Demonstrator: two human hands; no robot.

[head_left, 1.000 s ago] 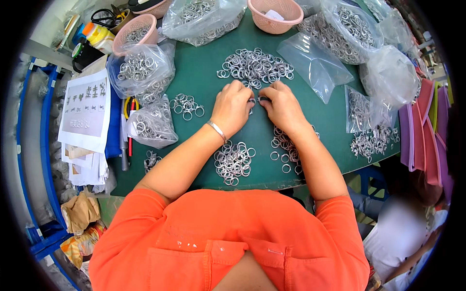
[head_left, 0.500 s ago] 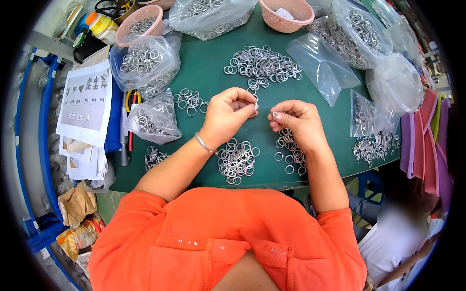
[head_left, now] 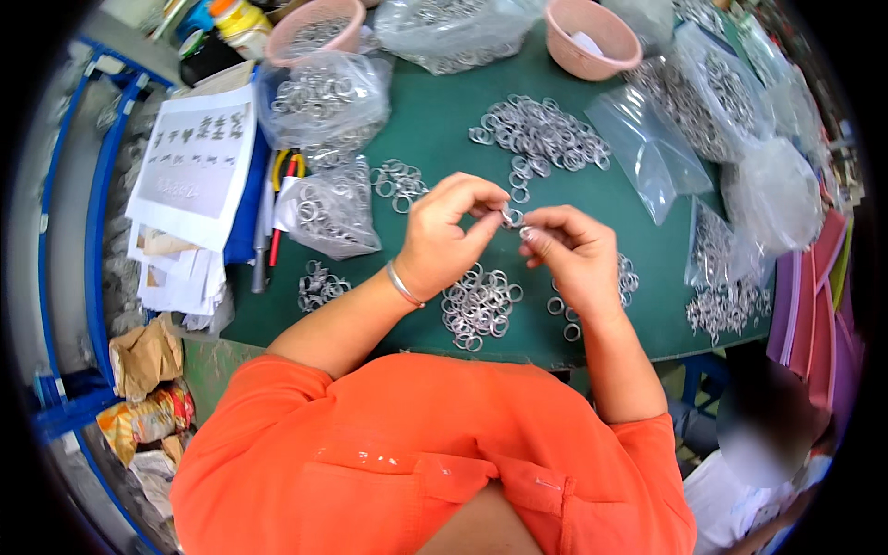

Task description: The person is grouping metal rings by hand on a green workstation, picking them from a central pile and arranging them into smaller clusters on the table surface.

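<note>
I have the left hand [head_left: 448, 227] curled, thumb and forefinger pinched on a silvery ring [head_left: 512, 218]. Just right of it, I hold the right hand [head_left: 583, 254] nearly closed, gripping a small metal piece [head_left: 525, 232] by the fingertips; whether the 2 items touch, I cannot tell. Beyond both hands I see a large ring pile [head_left: 544, 135]; below the left hand, a smaller heap [head_left: 479, 309]; beyond the right, a clear bag [head_left: 651, 155].

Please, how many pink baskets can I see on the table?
2 plainly visible: the left basket toward the upper left, and the right basket at the top, right of centre. Another may be hidden or cut off at the picture's upper edge.
</note>
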